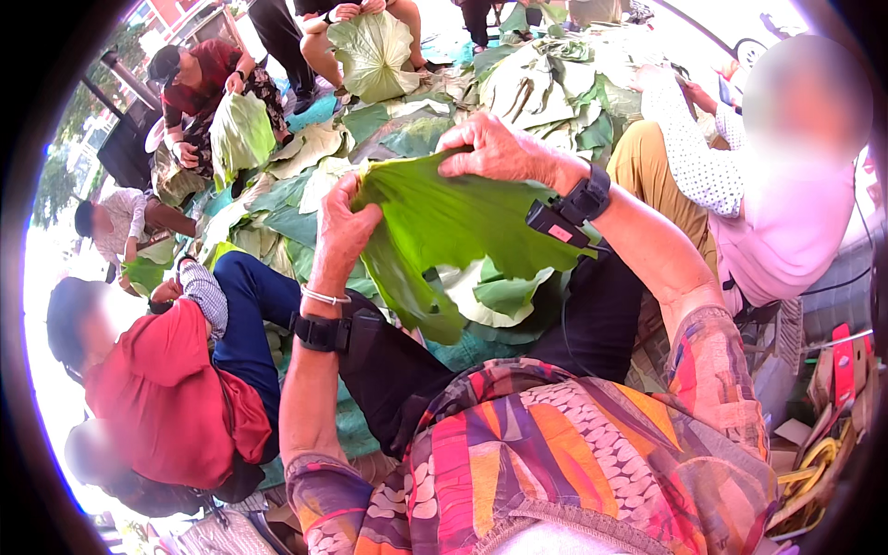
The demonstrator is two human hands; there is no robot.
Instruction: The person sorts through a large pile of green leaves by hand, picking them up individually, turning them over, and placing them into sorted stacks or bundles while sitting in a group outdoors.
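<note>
A large green lotus leaf (451,222) hangs between my two hands, its lower edge ragged and drooping over my lap. My left hand (349,216) pinches its upper left corner between thumb and fingers. Further right, my right hand (489,149) grips the top edge, fingers curled over it. Behind and below the held leaf, a broad pile of lotus leaves (541,90) covers the ground, some green, some turned to their pale undersides. One pale-and-green leaf (510,291) lies just under the held one, near my knees.
A person in red (173,381) sits close on my left, and a person in pink (784,215) close on my right. Across the pile, several people sit or stand, some with lotus leaves (378,55). Cardboard boxes (825,409) stand at the lower right.
</note>
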